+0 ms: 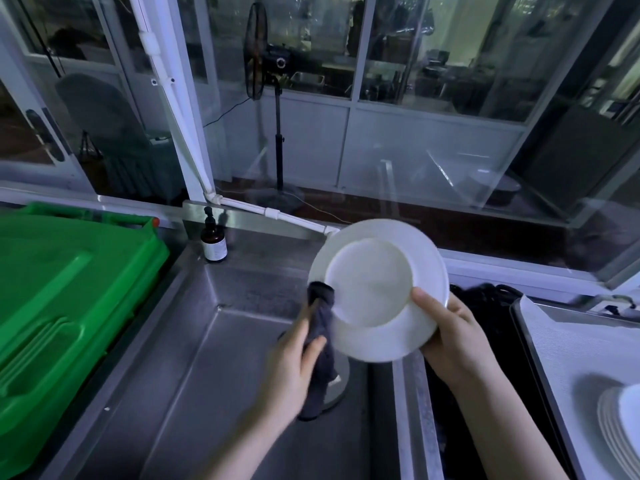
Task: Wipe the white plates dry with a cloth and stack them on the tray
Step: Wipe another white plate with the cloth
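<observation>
While a green plastic bin (pixel 65 292) filled the far left of the view, a brown pump bottle (pixel 213 239) was seen standing on the steel ledge at the back corner of a stainless steel sink (pixel 194 341). Over the basin, the left hand (pixel 292 367) was closed around a dark grey cloth (pixel 320 327), whose upper end was pressed against the left rim of a white plate (pixel 377 289). That plate was held tilted above the sink, its face turned toward the camera, and was gripped at its lower right edge by the right hand (pixel 450 337), the thumb laid across the rim and the fingers hidden behind. Just right of the sink, a dark recess was seen, its contents too dim to be made out. Further right, a tray (pixel 568 344) lined with white covering was set, and a stack of white plates (pixel 620 427) was resting on it at the frame's lower right edge.
</observation>
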The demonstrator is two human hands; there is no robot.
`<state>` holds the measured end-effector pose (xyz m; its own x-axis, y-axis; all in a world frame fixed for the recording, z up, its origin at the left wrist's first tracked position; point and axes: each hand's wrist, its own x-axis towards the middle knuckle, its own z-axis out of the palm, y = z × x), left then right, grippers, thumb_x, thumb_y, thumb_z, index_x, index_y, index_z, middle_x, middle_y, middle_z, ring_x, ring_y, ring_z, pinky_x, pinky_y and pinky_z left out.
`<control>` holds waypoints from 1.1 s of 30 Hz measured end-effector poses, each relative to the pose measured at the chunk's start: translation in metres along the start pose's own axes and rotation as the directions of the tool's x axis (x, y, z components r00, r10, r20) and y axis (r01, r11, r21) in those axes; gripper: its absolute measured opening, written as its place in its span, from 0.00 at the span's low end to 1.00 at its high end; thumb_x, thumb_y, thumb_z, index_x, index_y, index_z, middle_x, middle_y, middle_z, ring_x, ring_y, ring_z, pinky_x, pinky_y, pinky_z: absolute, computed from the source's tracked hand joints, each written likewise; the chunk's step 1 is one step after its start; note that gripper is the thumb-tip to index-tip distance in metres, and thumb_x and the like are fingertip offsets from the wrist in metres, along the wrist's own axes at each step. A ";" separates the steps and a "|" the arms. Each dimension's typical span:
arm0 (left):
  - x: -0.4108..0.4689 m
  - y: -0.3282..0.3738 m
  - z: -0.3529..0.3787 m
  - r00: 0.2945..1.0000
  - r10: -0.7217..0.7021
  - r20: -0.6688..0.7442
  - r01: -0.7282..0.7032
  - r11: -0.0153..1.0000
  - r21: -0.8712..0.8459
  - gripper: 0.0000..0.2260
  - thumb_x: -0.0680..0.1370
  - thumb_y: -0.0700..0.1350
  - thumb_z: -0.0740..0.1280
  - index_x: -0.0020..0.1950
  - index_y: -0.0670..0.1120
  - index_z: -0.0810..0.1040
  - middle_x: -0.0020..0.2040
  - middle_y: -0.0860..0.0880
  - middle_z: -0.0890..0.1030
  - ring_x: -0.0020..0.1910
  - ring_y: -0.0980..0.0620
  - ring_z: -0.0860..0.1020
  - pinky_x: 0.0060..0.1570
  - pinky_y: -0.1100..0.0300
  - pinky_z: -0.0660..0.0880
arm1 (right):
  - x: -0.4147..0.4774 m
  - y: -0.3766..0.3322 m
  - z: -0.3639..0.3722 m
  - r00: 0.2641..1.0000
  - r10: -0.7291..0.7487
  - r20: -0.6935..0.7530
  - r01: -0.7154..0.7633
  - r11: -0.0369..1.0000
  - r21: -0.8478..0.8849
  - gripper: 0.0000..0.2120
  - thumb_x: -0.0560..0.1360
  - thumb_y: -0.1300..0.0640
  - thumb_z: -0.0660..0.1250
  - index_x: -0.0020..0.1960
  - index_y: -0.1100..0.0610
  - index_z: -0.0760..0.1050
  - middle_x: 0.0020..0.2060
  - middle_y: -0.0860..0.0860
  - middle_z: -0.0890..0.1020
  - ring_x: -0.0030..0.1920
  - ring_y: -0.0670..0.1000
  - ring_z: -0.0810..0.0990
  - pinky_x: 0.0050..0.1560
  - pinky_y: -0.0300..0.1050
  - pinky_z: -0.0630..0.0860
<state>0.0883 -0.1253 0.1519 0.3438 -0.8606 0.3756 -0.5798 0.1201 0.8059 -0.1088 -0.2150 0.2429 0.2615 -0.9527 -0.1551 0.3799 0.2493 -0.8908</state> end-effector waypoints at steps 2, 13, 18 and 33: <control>-0.011 0.016 0.017 0.984 0.165 0.067 -0.163 0.986 -0.044 0.29 0.79 0.41 0.67 0.77 0.57 0.63 0.72 0.48 0.73 0.68 0.55 0.72 0.64 0.67 0.68 | 0.009 -0.001 0.005 0.996 -0.019 -0.091 0.028 0.994 0.103 0.10 0.73 0.59 0.69 0.54 0.59 0.82 0.50 0.58 0.86 0.48 0.55 0.86 0.45 0.50 0.84; 0.008 0.010 0.019 0.949 0.303 0.092 -0.306 0.952 0.019 0.24 0.78 0.37 0.69 0.74 0.45 0.69 0.78 0.57 0.61 0.77 0.54 0.61 0.72 0.59 0.65 | 0.011 0.008 0.011 0.983 0.022 -0.180 0.028 0.962 0.272 0.19 0.72 0.57 0.69 0.63 0.56 0.77 0.58 0.58 0.84 0.55 0.57 0.84 0.53 0.53 0.82; 0.014 0.040 0.028 0.797 0.530 0.290 -0.576 0.811 0.102 0.21 0.82 0.46 0.60 0.75 0.46 0.67 0.79 0.51 0.62 0.79 0.50 0.57 0.77 0.52 0.54 | 0.009 0.020 0.027 0.978 0.098 -0.182 -0.043 0.958 0.285 0.15 0.79 0.61 0.64 0.65 0.62 0.76 0.53 0.60 0.84 0.51 0.57 0.85 0.52 0.50 0.82; 0.054 0.032 -0.006 0.962 0.077 0.263 -0.067 0.997 -0.043 0.19 0.81 0.39 0.65 0.72 0.46 0.72 0.75 0.55 0.65 0.76 0.56 0.63 0.72 0.69 0.57 | -0.009 0.025 0.018 0.991 0.104 -0.086 -0.097 0.992 0.081 0.13 0.68 0.58 0.73 0.51 0.61 0.84 0.50 0.63 0.85 0.48 0.60 0.86 0.45 0.51 0.84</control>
<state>0.0923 -0.1651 0.2007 0.0923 -0.9486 0.3027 -0.5690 0.1993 0.7978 -0.0861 -0.1975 0.2296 0.2223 -0.9329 -0.2832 0.4236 0.3541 -0.8338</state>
